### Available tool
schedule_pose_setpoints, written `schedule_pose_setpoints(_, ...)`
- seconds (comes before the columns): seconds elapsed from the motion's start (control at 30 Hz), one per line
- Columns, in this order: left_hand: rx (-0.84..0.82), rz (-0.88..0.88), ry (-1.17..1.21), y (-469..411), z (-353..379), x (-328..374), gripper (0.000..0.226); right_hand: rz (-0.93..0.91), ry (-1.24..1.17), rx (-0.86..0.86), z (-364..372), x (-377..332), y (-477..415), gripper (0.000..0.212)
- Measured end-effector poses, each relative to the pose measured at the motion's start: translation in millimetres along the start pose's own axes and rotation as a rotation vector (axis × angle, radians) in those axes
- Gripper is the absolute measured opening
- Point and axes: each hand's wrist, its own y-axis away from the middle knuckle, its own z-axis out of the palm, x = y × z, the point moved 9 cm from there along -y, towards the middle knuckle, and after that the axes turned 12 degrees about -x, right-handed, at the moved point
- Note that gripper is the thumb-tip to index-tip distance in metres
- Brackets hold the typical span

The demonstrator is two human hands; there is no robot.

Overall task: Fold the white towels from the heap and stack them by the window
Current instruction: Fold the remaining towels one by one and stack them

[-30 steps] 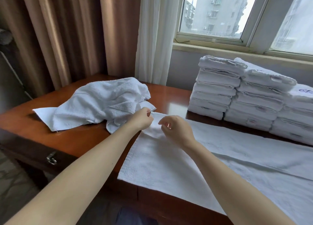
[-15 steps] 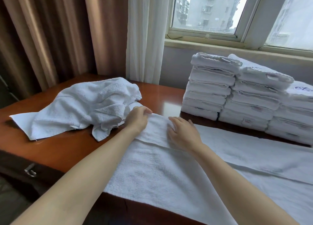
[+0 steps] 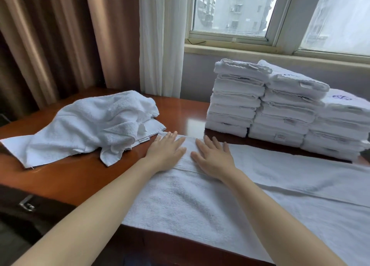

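Wooden table (image 3: 181,110), glossy red-brown, set below window (image 3: 236,11) with brown curtains (image 3: 60,41) and a white sheer (image 3: 161,39) to the left.

Flat white towel (image 3: 200,203) spread lengthwise along the near table edge, running out of view at the right; a second layer lying along its far side, with that layer's edge visible on the right part.

Stacks of folded towels (image 3: 280,109) at the far right of the table, directly under the window sill: three piles side by side, touching, the rightmost lower than the other two.

Heap of unfolded towels (image 3: 86,125) at the far left, crumpled, one corner hanging toward the flat towel's end, close to it.

Both forearms bare, extended forward from the bottom of the view, converging on the left end of the flat towel.

Left hand (image 3: 166,150) palm down on that end, near the towel's left edge. Fingers (image 3: 172,139) straight, slightly spread, tips at the far corner, just beside the heap. Nothing gripped.

Right hand (image 3: 214,158) palm down just beside the left, not touching it. Fingers (image 3: 217,144) straight and fanned, thumb angled toward the left hand. Pressing flat, nothing pinched.

Small label (image 3: 144,139) on a heap towel's hem, near the left fingertips.

Metal drawer handle (image 3: 26,206) on the table front, lower left.
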Motion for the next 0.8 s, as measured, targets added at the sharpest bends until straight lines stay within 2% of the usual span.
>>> schedule_pose_setpoints(0.2, -0.017, 0.03, 0.036, 44.6, 0.8, 7.9, 0.052, 0.015, -0.014, 0.017, 7.6, -3.1, 37.7, 0.061)
schedule_pose_setpoints(0.53, -0.1, 0.191, 0.159, 155.3, 31.5, 34.8, 0.05, -0.158, 0.006, -0.003, 28.4, -40.1, 120.9, 0.054)
schedule_pose_setpoints(0.67, -0.078, 0.25, 0.204, 188.2, 43.2, 33.2, 0.063, -0.254, -0.013, 0.013, 34.7, -49.4, 152.9, 0.048)
schedule_pose_setpoints(0.73, -0.039, 0.296, 0.202, 202.5, 46.2, 34.0, 0.077, -0.295, -0.029, 0.055, 34.6, -53.7, 168.1, 0.044)
schedule_pose_setpoints(0.8, 0.034, 0.33, 0.158, 212.3, 46.2, 35.8, 0.081, -0.35, -0.062, 0.121, 32.0, -59.6, 182.3, 0.037)
